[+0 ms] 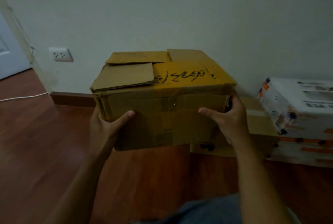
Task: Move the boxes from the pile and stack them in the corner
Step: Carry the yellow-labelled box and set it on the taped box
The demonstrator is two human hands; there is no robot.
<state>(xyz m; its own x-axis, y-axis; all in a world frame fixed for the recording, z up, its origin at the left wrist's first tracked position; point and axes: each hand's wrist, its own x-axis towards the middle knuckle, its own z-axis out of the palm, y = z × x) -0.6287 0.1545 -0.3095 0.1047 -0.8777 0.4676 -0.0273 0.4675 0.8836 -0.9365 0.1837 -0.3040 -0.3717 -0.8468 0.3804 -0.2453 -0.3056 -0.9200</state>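
Observation:
A worn brown cardboard box (162, 95) with black handwriting on its taped top hangs in the air in front of me, above the floor. My left hand (108, 124) grips its lower left corner, thumb across the front face. My right hand (228, 117) grips the right side, thumb on the front, fingers hidden around the edge. Behind it to the right, a lower brown box (257, 126) rests on the floor. A white box with orange and dark print (302, 115) stands beside that one at the far right.
Reddish wooden floor (45, 151) runs to a pale wall (162, 16) with a dark skirting board. A white wall socket (60, 54) sits at the left. A white cable (23, 97) lies on the floor near a doorway (10, 52) at far left.

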